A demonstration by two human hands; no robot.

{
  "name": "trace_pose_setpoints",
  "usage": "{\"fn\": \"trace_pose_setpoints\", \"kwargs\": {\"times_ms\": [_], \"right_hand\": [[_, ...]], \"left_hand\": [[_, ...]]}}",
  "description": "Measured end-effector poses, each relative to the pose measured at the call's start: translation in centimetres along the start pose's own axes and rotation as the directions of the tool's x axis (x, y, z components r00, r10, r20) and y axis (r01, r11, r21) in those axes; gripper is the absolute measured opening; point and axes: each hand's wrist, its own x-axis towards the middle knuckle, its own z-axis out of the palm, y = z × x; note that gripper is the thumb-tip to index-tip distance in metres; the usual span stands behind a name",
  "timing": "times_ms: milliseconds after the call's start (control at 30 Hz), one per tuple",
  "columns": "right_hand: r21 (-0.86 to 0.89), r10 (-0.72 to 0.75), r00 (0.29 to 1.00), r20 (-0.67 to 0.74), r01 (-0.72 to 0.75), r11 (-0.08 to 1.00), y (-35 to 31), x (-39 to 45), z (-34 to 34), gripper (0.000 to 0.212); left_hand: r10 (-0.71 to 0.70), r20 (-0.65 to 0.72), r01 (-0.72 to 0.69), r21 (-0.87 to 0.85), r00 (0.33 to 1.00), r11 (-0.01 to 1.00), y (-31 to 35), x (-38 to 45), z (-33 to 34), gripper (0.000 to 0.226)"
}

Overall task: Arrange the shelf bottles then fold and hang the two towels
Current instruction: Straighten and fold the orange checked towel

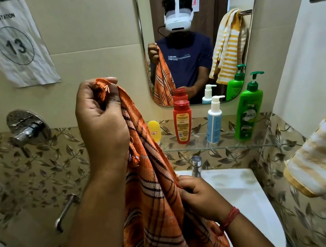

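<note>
My left hand [100, 119] grips the orange towel [155, 197] at its fringed top corner; my right hand [201, 197], at five o'clock of it, pinches the towel's edge.

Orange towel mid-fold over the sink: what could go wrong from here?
1. The orange towel hangs long below the left hand and right hand; its tail might dip into the sink.
2. A wide swing could perhaps knock the red bottle off the glass shelf.

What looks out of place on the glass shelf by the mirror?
The small yellow bottle stands cap down at the glass shelf's left end, half hidden behind the orange checked towel; the other three bottles stand upright.
</note>
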Motion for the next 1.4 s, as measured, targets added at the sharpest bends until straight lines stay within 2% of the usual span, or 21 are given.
{"fn": "trace_pose_setpoints", "kwargs": {"times_ms": [167, 300, 400, 567, 667, 733, 833, 933, 1000, 1067, 1100, 1133, 1200, 1233, 1333, 1400], "right_hand": [[0.124, 0.065, 0.998, -0.010, -0.063, 0.990, 1.6, -0.9, -1.5, 0.054], [0.179, 0.071, 0.987, -0.142, -0.044, 0.983, 1.7, -1.4, -3.9, 0.032], [0.215, 0.064, 0.976, -0.206, -0.018, 0.976, 1.3, -1.9, -5.2, 0.028], [0.213, 0.047, 0.964, -0.263, 0.011, 0.977, 1.3, -2.4, -6.0, 0.043], [0.212, 0.042, 0.957, -0.286, 0.020, 0.977, 1.5, -2.7, -6.0, 0.061], [0.219, 0.057, 0.955, -0.291, 0.008, 0.976, 1.6, -2.8, -6.1, 0.064], [0.240, 0.088, 0.954, -0.286, -0.018, 0.971, 1.5, -3.0, -6.5, 0.057], [0.236, 0.104, 0.960, -0.260, -0.041, 0.971, 1.1, -3.2, -7.0, 0.036], [0.195, 0.091, 0.963, -0.255, -0.041, 0.980, -0.1, -3.2, -7.4, 0.040], [0.068, 0.063, 0.968, -0.242, -0.048, 0.997, -1.9, -2.9, -7.8, 0.048], [0.001, 0.041, 0.976, -0.213, -0.042, 0.999, -3.1, -2.6, -7.9, 0.049], [-0.073, 0.014, 0.984, -0.178, -0.028, 0.997, -4.5, -2.2, -8.0, 0.048], [-0.214, -0.056, 0.992, -0.116, 0.030, 0.976, -7.2, -1.4, -7.8, 0.040], [-0.283, -0.096, 0.992, -0.086, 0.068, 0.957, -8.3, -1.1, -7.7, 0.036], [-0.419, -0.171, 0.985, -0.008, 0.152, 0.895, -10.3, -0.6, -7.8, 0.024], [-0.445, -0.159, 0.987, 0.005, 0.145, 0.884, -10.4, -0.7, -8.1, 0.021]], "left_hand": [[0.015, -0.008, -0.015, 0.010, 1.000, 1.000, -0.5, 0.3, -0.6, 0.019], [0.005, -0.039, -0.005, 0.019, 0.999, 1.000, -1.5, 1.0, -1.2, 0.020], [-0.006, -0.049, 0.008, 0.029, 0.999, 1.000, -2.1, 1.1, -1.4, 0.022], [0.004, -0.055, -0.002, 0.033, 0.998, 0.999, -2.5, 0.9, -1.1, 0.024], [0.001, -0.058, 0.000, 0.027, 0.998, 1.000, -2.7, 1.0, -1.1, 0.023], [0.005, -0.063, -0.002, 0.042, 0.998, 0.999, -2.8, 1.0, -1.2, 0.023], [-0.009, -0.099, 0.014, 0.056, 0.995, 0.998, -2.8, 1.0, -1.4, 0.022], [-0.005, -0.104, 0.015, 0.097, 0.995, 0.995, -3.1, 1.0, -2.0, 0.016], [0.041, -0.071, -0.026, 0.208, 0.997, 0.978, -3.5, 0.8, -2.4, 0.007], [0.050, 0.061, -0.066, 0.307, 0.997, 0.949, -3.7, -0.3, -2.2, 0.007], [-0.003, 0.188, -0.059, 0.322, 0.982, 0.945, -3.6, -1.3, -1.7, 0.005], [-0.078, 0.347, -0.041, 0.325, 0.934, 0.945, -3.3, -2.5, -1.1, 0.005], [-0.195, 0.619, -0.012, 0.314, 0.760, 0.949, -3.4, -4.9, -0.1, 0.024], [-0.217, 0.704, 0.008, 0.288, 0.676, 0.958, -3.7, -5.6, 0.3, 0.040], [-0.242, 0.847, 0.218, 0.153, 0.474, 0.964, -4.6, -6.1, 0.2, 0.073], [-0.271, 0.877, 0.240, 0.186, 0.397, 0.953, -4.7, -5.8, -0.5, 0.075]]}}
